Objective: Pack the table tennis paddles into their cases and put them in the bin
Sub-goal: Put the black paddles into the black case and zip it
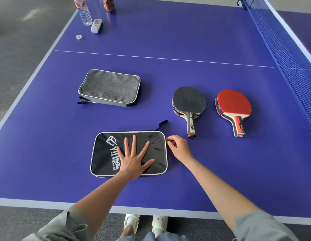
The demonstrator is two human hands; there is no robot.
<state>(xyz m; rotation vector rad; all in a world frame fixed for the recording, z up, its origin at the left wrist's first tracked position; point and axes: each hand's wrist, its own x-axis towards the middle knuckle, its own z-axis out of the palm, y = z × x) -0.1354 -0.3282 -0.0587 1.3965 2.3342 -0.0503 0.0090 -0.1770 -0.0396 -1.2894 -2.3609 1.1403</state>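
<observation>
Here the black case [106,153] lies under the flat left hand [133,160].

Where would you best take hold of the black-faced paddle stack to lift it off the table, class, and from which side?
Grip the handles of the black-faced paddle stack, coming from the near side: they point toward the person and jut clear of the flat blades.

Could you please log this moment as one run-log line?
left hand: flat on black case | right hand: pinching zipper pull | paddles: unpacked | grey case: untouched
</observation>
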